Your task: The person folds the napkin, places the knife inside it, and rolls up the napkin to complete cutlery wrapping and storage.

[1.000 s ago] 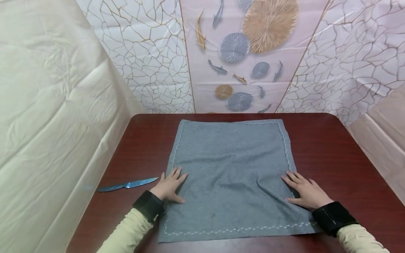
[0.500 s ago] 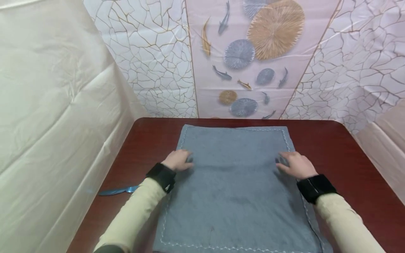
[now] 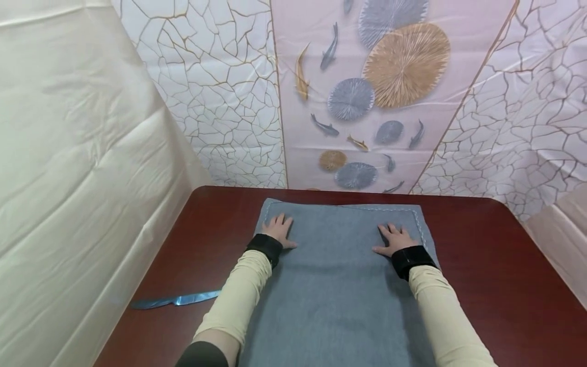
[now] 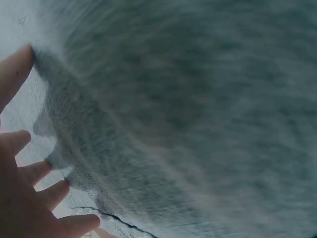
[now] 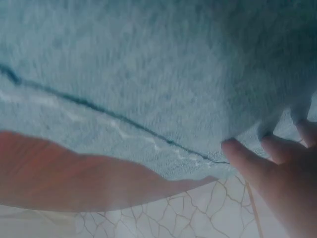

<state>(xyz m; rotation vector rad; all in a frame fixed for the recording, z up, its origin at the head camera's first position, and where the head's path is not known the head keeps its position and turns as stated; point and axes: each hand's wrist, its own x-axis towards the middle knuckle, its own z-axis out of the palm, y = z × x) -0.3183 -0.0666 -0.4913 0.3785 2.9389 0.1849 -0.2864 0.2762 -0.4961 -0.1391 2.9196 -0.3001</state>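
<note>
A grey-blue cloth (image 3: 339,306) with white zigzag stitching along its border lies spread over the table. My left hand (image 3: 278,229) rests on its far left part, fingers spread and pointing away. On the far right part my right hand (image 3: 393,240) touches the fabric, its fingers spread too. In the left wrist view the fingertips of the left hand (image 4: 34,188) press on the cloth (image 4: 173,124). The right wrist view has the right hand (image 5: 277,173) beside the stitched edge of the cloth (image 5: 124,94). The cloth's near edge is out of view.
A shiny blue knife (image 3: 183,299) lies on the dark red table (image 3: 183,260) left of the cloth, its tip close to the left sleeve. Cream sheeting (image 3: 91,183) hangs along the left side. Behind the table stands a patterned backdrop (image 3: 348,142).
Both hands have moved forward over the cloth, from its middle sides toward the far edge. Midway the fingers were bent; now they are spread flat. The creases in the cloth have smoothed out.
</note>
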